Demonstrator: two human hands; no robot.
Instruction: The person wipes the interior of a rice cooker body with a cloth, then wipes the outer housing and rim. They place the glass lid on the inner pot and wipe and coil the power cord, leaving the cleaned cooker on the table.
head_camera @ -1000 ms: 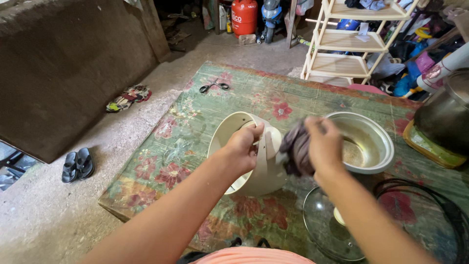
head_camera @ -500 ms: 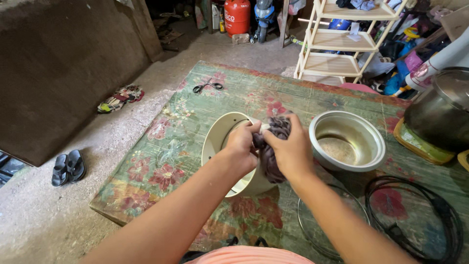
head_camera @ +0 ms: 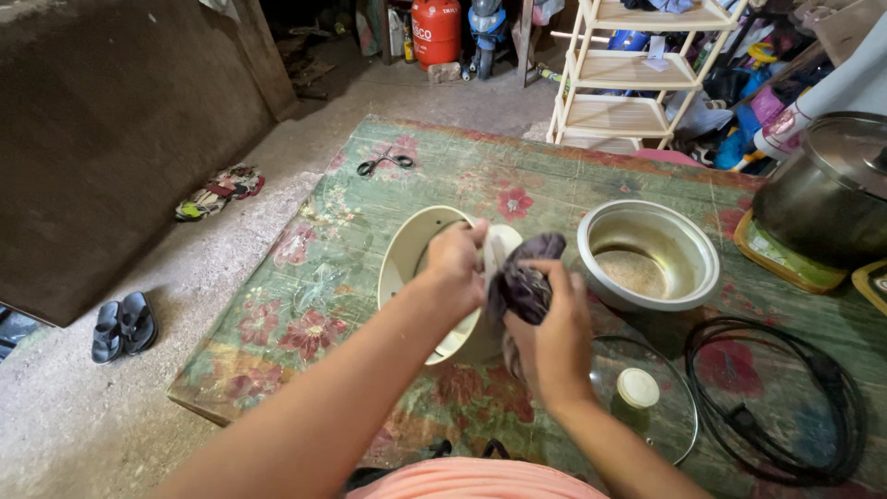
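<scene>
A cream rice-cooker body [head_camera: 412,261] lies tipped on its side on a flowered mat [head_camera: 342,277], its open mouth facing left. My left hand [head_camera: 455,262] grips its upper rim. My right hand [head_camera: 552,334] holds a dark purple-grey cloth [head_camera: 524,278] pressed against the cooker's outer side. Just right of my hands stands a metal inner pot [head_camera: 649,257] with pale residue at its bottom.
A glass lid [head_camera: 647,397] with a cream knob lies at the near right, beside a coiled black cord [head_camera: 785,397]. Scissors [head_camera: 383,163] lie at the mat's far edge. A large steel pot [head_camera: 827,189], a cream shelf rack [head_camera: 633,74], a red gas cylinder [head_camera: 434,32] and sandals [head_camera: 122,325] surround the mat.
My right hand with the cloth has moved from the right of the cooker onto its side, then down along it. My left hand stays on the rim.
</scene>
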